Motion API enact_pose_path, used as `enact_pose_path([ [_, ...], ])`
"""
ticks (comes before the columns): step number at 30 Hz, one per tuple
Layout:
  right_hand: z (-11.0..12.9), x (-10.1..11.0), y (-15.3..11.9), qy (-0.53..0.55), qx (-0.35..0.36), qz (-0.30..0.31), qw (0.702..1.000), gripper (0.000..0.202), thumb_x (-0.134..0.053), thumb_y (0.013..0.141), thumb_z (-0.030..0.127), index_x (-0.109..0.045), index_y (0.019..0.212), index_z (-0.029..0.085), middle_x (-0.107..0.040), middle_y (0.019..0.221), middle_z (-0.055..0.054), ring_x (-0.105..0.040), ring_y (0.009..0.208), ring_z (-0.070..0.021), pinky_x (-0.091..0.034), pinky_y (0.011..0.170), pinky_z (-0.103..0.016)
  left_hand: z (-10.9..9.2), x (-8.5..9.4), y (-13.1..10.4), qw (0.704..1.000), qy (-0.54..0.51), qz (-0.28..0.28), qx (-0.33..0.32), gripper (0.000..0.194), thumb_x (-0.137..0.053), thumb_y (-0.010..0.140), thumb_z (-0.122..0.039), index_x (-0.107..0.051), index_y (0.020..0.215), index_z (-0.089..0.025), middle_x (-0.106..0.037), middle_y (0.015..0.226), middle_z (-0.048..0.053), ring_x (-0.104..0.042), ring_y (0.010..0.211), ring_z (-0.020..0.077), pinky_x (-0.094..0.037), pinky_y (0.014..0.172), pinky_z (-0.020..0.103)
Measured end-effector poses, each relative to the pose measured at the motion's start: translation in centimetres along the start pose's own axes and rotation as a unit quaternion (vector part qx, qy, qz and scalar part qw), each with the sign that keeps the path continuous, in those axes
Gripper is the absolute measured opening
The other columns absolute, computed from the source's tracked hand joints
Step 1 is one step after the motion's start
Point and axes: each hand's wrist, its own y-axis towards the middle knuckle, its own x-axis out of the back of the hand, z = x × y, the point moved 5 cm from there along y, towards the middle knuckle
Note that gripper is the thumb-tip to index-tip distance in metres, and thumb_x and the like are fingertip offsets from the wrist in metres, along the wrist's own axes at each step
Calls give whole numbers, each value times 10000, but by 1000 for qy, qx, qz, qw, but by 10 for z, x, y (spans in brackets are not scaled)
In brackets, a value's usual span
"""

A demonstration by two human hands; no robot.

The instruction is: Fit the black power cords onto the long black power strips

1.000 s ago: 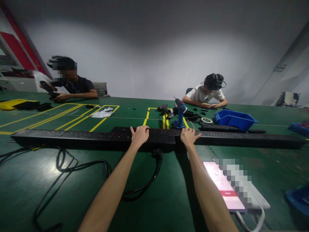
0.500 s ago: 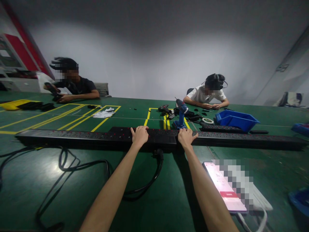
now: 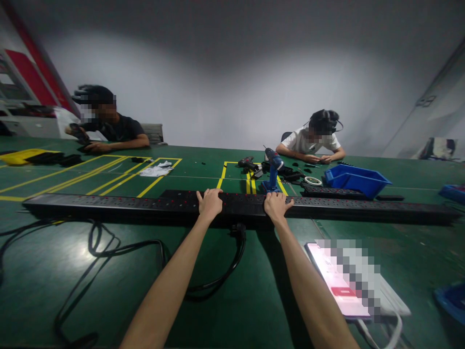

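Note:
Long black power strips with rows of sockets and small red marks lie across the table, overlapping near the middle; the left stretch of power strip (image 3: pixel 109 202) reaches far to the side. My left hand (image 3: pixel 209 203) grips the strip from above, fingers curled over its top. Further right, my right hand (image 3: pixel 276 207) is closed over the strip near the overlap, its outermost finger spread. Between them, a black plug (image 3: pixel 238 230) with a thick cable sits at the near side. Just behind my right hand stands a blue cordless drill (image 3: pixel 271 172).
Black cable (image 3: pixel 127 248) loops over the near left. A lit phone (image 3: pixel 339 281) with a white cord lies near my right forearm. Behind the strip are a blue bin (image 3: pixel 356 182), a tape roll (image 3: pixel 313 181) and black parts. Two people sit across the table.
My right hand has shifted slightly left along the strip. My left hand stays in nearly the same place.

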Motion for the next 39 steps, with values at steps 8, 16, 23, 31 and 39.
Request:
enact_pose_path([
  [8, -1, -4, -1, -6, -3, -31, 999, 449, -266, 963, 302, -681, 1003, 136, -623, 1146, -190, -435, 1176, -320, -82, 1060, -614, -1, 2, -2, 1000, -5, 2, -8, 429, -474, 825, -126, -637, 1175, -314, -616, 1300, 34, -430, 1328, 288, -58, 1186, 646],
  [16, -2, -6, 0, -15, -3, -48, 999, 414, -304, 942, 292, -681, 975, 125, -635, 1118, -185, -450, 1140, -314, -96, 1049, -621, -6, 3, -3, 999, -26, 22, -35, 480, -453, 830, -89, -655, 1165, -368, -626, 1290, -9, -472, 1302, 216, -56, 1202, 593],
  [23, 0, -5, 0, -4, -5, -28, 1000, 413, -302, 946, 280, -678, 1004, 122, -625, 1145, -198, -435, 1163, -321, -91, 1044, -635, -7, 3, -1, 999, -24, 29, -26, 506, -471, 806, -60, -657, 1168, -361, -632, 1287, 0, -485, 1292, 224, -110, 1198, 581],
  [31, 1, -2, -1, -12, -2, -13, 1000, 421, -298, 951, 284, -676, 1028, 116, -612, 1162, -213, -422, 1182, -336, -96, 1041, -639, -7, 2, 0, 999, -21, 24, -28, 472, -473, 809, -69, -669, 1136, -347, -642, 1264, 7, -504, 1272, 226, -118, 1197, 581],
  [39, 1, -4, -1, -13, 1, -12, 1000, 407, -298, 954, 277, -673, 1012, 128, -610, 1170, -204, -415, 1201, -332, -74, 1050, -637, -6, 1, 0, 999, -16, 24, -15, 451, -503, 806, -82, -669, 1132, -347, -640, 1266, 14, -508, 1267, 241, -117, 1192, 586],
])
